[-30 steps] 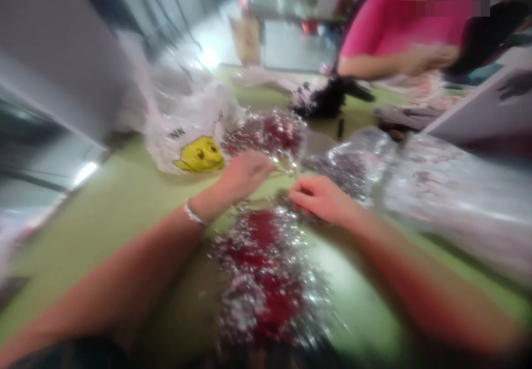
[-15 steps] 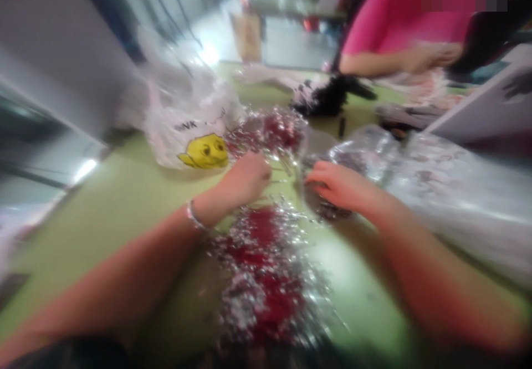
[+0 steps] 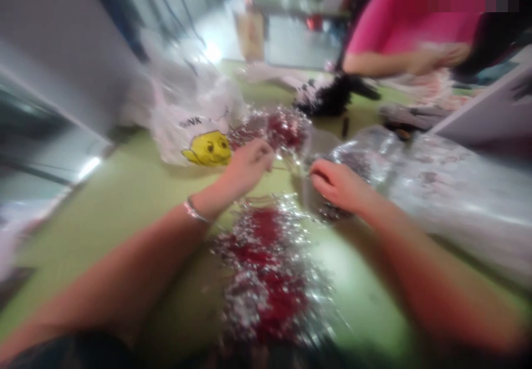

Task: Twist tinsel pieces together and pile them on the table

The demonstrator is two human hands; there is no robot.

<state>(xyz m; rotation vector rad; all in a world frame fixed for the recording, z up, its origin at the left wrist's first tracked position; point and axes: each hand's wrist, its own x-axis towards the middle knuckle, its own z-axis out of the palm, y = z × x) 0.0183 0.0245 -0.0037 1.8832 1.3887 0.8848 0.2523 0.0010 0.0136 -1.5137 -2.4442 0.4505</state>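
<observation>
My left hand (image 3: 252, 161) is closed in a loose pinch near the far pile of red and silver tinsel (image 3: 286, 131); what it holds, if anything, is too blurred to tell. My right hand (image 3: 332, 179), its fingers pressed together, is at a clear plastic bag (image 3: 310, 194) with dark, shiny bits inside. Whether it grips the bag's edge or something small cannot be made out. Nearer to me, a long stretch of red and silver tinsel (image 3: 268, 280) lies on the green table (image 3: 166, 208), between my forearms.
A white plastic bag with a yellow face (image 3: 208, 148) stands at the left. More clear plastic (image 3: 457, 191) lies at the right. Black tinsel (image 3: 328, 96) lies farther back. Across the table, a person in a pink top (image 3: 415, 25) handles something pale.
My left hand has lifted slightly away from me and its fingers have changed pose. My right hand's fingers have drawn together beside the clear bag. The view has shifted slightly.
</observation>
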